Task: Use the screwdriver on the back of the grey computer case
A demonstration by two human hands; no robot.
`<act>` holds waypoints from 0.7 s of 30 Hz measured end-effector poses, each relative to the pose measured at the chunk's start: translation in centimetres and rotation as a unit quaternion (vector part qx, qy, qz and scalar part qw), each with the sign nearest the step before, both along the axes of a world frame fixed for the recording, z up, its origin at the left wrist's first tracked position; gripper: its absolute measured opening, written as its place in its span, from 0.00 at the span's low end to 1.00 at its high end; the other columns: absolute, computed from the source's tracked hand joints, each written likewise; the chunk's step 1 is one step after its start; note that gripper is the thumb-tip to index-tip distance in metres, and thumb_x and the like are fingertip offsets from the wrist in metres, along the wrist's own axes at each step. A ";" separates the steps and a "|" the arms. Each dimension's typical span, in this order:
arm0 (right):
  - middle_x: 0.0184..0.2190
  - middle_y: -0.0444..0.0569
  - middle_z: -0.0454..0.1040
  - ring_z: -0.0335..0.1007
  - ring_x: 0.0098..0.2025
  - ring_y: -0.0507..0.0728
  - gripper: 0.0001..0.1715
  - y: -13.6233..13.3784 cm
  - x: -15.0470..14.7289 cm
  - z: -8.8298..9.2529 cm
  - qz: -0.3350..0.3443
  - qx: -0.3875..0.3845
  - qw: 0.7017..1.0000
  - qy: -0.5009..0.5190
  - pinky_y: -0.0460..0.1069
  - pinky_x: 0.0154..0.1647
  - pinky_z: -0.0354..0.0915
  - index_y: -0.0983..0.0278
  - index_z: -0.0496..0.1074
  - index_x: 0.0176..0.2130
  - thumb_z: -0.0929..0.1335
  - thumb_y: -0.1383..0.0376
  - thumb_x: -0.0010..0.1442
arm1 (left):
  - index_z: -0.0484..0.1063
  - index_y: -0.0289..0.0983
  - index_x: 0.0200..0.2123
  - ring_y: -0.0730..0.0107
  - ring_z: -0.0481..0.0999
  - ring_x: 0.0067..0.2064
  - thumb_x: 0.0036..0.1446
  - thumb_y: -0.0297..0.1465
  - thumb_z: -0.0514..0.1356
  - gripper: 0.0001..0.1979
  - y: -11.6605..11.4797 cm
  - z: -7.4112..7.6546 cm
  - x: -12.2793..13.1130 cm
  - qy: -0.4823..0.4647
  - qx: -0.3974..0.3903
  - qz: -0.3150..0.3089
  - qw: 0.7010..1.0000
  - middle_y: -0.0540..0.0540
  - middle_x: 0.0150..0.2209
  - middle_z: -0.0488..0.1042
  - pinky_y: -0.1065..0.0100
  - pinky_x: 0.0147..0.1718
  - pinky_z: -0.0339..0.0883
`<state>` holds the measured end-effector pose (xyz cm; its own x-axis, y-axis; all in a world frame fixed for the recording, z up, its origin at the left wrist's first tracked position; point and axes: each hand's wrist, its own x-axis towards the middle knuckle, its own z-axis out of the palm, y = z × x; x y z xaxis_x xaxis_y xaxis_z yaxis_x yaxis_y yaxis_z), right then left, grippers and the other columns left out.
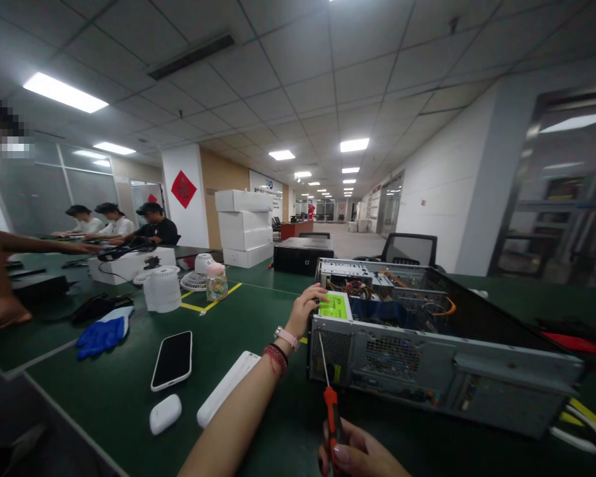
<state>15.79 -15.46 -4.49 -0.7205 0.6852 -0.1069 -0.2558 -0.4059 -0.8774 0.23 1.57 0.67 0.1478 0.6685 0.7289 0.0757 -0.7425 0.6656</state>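
An open grey desktop computer case (427,361) lies on its side on the green tabletop (124,397), rear panel facing the camera and cables exposed. An orange-handled screwdriver (330,404) stands nearly upright, tip against that panel.

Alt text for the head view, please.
An open desktop computer case sits on a green table; the person's left hand rests on its top corner while the right hand holds a red-handled screwdriver pointed at its rear panel. A phone and blue glove lie to the left, with other people beyond.

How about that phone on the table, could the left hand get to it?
Probably yes: the left hand rests on the computer case, and the phone lies near that forearm, only a flat white bar between.
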 end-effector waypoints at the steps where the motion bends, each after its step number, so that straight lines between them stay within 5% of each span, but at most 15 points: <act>1: 0.29 0.45 0.72 0.63 0.26 0.45 0.25 0.0 0.0 0.0 0.006 -0.008 1.000 0.002 0.41 0.28 0.54 0.65 0.66 0.36 0.76 0.56 0.43 | 0.74 0.35 0.30 0.60 0.63 0.58 0.51 0.26 0.47 0.15 -0.1 -0.1 0.2 -0.009 0.001 0.005 1.000 0.42 0.45 0.74 0.56 0.59 0.51; 13: 0.33 0.53 0.76 0.71 0.31 0.49 0.26 -0.3 -0.3 -0.2 0.015 -0.050 0.998 0.040 0.44 0.35 0.59 0.72 0.72 0.41 0.74 0.60 0.44 | 0.73 0.35 0.30 0.58 0.61 0.59 0.52 0.31 0.45 0.16 -0.2 -0.7 0.2 -0.012 -0.003 0.005 1.000 0.42 0.48 0.72 0.57 0.59 0.49; 21: 0.25 0.43 0.71 0.67 0.25 0.47 0.26 -0.5 -0.7 -0.4 -0.035 -0.051 0.998 -0.003 0.44 0.29 0.55 0.68 0.71 0.34 0.77 0.57 0.37 | 0.73 0.35 0.31 0.56 0.60 0.60 0.52 0.32 0.45 0.16 -0.1 -0.8 -0.1 -0.003 -0.004 0.001 1.000 0.42 0.49 0.72 0.56 0.59 0.49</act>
